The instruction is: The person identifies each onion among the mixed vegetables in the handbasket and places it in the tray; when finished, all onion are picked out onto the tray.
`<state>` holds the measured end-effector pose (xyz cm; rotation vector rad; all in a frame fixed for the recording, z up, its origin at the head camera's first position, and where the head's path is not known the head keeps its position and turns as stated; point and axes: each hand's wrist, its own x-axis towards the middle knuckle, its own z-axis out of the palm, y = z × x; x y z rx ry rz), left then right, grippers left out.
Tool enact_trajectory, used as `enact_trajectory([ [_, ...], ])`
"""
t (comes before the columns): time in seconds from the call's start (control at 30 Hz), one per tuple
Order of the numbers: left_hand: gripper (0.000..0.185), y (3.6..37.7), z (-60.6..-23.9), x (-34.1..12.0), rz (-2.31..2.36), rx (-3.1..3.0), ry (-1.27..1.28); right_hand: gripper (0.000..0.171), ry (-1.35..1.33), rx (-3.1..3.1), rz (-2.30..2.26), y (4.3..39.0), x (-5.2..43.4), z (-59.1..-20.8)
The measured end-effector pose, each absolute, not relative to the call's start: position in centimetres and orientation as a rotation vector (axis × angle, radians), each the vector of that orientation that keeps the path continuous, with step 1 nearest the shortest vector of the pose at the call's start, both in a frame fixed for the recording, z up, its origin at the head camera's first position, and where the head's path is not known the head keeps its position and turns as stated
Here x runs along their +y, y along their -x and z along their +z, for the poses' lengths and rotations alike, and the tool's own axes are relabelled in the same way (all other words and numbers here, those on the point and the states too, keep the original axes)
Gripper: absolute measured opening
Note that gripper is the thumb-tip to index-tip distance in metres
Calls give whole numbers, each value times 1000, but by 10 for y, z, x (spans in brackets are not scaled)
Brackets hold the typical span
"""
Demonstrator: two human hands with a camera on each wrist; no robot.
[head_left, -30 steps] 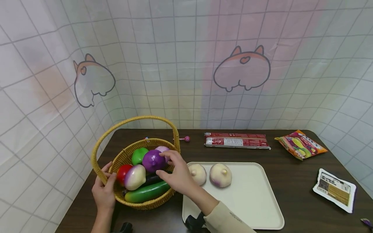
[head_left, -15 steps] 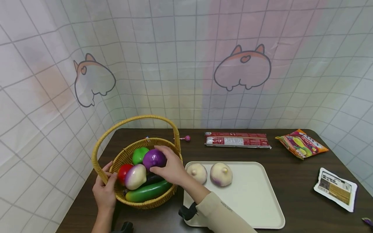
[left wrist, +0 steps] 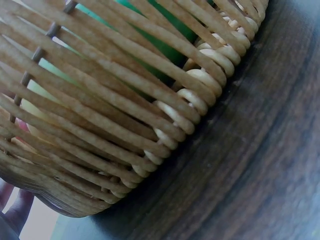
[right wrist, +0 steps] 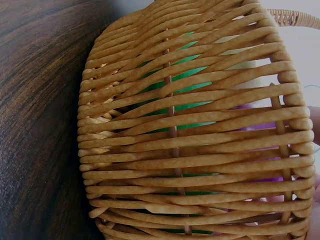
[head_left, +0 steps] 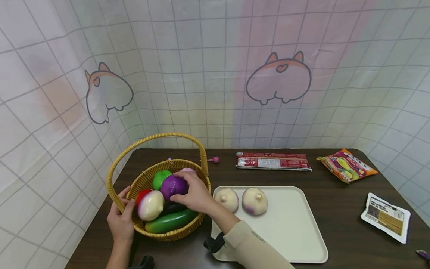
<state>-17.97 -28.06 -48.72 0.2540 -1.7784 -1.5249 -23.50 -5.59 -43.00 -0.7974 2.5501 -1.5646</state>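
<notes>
My left hand [head_left: 121, 226] grips the left side of the yellow wicker basket [head_left: 173, 235], near the foot of its handle. My right hand [head_left: 196, 193] reaches over the basket's right rim, with thumb and fingers around a round purple vegetable [head_left: 170, 188] that looks like an onion. Around it lie a white-and-purple turnip [head_left: 150, 206], a red round vegetable [head_left: 142, 194], a green pepper [head_left: 159, 180], a long green cucumber [head_left: 172, 221] and a dark eggplant [head_left: 173, 207]. Both wrist views mostly show the basket's woven wall [right wrist: 195, 120], with little of the hands.
Right of the basket, a cream tray [head_left: 285, 231] holds two pale turnips [head_left: 255, 201]. Red packets [head_left: 273, 161], a colourful snack bag [head_left: 347, 166] and a white pouch [head_left: 386, 217] lie farther off. A lollipop [head_left: 215, 160] lies behind the basket.
My right hand has closed in around the purple vegetable, which has shifted slightly left and turned. The white-and-purple turnip has also moved left, covering more of the red one. My left hand stays put.
</notes>
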Motion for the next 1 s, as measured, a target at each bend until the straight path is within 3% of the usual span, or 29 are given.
enact_trajectory([
  [0.47,10,179,-487,-280,-1497,-1787,-239,64,729,2574,-1399,234,-62,-432],
  [1.0,12,180,-488,-281,-1474,-1798,-253,69,844,2569,-1431,228,-57,-432],
])
